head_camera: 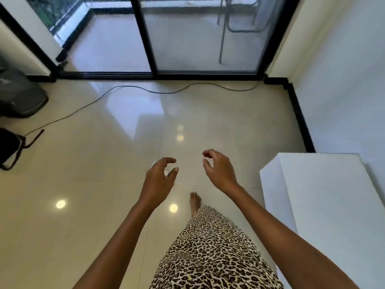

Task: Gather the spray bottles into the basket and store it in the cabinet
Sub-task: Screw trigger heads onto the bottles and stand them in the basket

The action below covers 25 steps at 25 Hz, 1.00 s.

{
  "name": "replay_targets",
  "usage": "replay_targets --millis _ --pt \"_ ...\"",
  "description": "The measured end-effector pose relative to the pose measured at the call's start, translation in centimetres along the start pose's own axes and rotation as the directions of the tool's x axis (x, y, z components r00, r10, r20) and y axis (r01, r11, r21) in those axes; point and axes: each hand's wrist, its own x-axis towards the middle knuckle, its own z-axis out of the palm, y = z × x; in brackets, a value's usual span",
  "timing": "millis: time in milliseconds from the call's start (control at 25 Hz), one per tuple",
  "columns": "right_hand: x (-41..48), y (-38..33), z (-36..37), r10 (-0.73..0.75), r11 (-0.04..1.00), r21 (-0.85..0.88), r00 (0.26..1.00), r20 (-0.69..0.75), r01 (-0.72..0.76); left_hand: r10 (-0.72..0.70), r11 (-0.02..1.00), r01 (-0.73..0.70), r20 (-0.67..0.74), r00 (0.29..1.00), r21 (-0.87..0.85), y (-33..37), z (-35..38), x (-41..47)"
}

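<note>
No spray bottle or basket shows in the head view. My left hand (160, 178) hangs over the glossy tiled floor with fingers curled and apart, holding nothing. My right hand (217, 167) is level with it, a little to the right, also loosely curled and empty. A small whitish shape shows just behind my left thumb; I cannot tell what it is. A white cabinet top (325, 197) stands at the right, close beside my right forearm.
A sliding glass door (200, 38) with a black frame closes the far side. A thin cable (87, 105) trails across the floor. Dark objects (18, 97) and a black bag (10, 149) sit at the left. My bare foot (195, 202) is on the tiles.
</note>
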Motion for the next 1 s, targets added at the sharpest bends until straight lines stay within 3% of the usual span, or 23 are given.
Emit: replay_targets --millis 240,560,760,1000 --pt "10.7 -1.4 5.8 0.021 1.000 -0.024 0.978 0.208 -0.016 -0.169 0.984 0.168 0.012 0.986 0.060 -3.8 -1.6 10.6" --pt "19.7 1.6 15.4 0.145 0.984 -0.166 0.859 0.491 -0.070 -0.341 0.925 0.307 0.131 0.931 0.225 -12.5 1.2 21.4" --pt "23.4 8.1 26.6 0.230 0.964 -0.240 0.798 0.557 -0.111 -0.415 0.895 0.354 0.219 0.883 0.270 -23.2 7.1 25.8" --pt "27.7 21.4 44.7 0.338 0.928 -0.334 0.760 0.555 -0.168 -0.408 0.881 0.317 0.226 0.884 0.351 -41.7 17.4 30.6"
